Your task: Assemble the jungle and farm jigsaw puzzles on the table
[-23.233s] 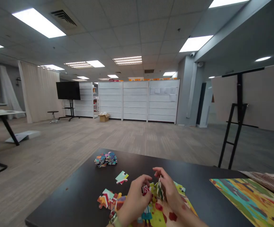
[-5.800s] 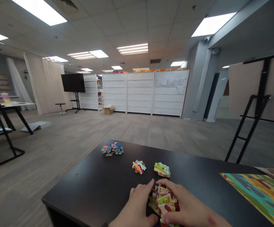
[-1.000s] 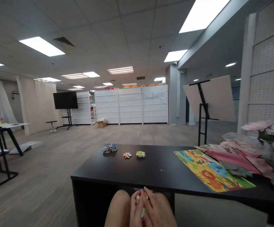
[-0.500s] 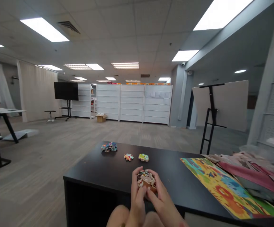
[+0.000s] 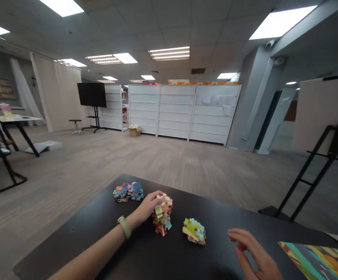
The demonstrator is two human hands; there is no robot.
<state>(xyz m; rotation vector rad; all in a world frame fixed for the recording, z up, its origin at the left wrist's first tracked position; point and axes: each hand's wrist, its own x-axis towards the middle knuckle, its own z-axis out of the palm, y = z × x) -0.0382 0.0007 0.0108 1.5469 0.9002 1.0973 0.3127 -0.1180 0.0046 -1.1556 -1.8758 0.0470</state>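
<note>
Head view shows tall white shelves (image 5: 176,111) across the upper middle of the frame. A big dark counter (image 5: 221,214) fills the bottom. On the floor (image 5: 169,157), left of middle, sits a brown box (image 5: 134,132) with something pale (image 5: 134,126) at its top, too small to name. A bright picture sheet (image 5: 315,257) lies at the lower right edge, partly cut off.

The two hands are well apart. The right hand (image 5: 259,254) is at the lower right, thumb and fingers spread, nothing seen in it. The left hand (image 5: 145,209) touches the upper part of a tall stack (image 5: 162,218) of puzzle pieces in the lower middle. Its thumb is hidden, so one cannot tell if it grips or just steadies.

The stack has uneven layers and looks wobbly. A light touch seems best, nudging in the bits that stick out, then letting go slowly. The right hand could help from the other side.

A lower blue pile (image 5: 129,192) sits to the left, and a small yellow-green pile (image 5: 194,231) lies between the tall stack and the right hand. All three rest right on the counter, in no box.
</note>
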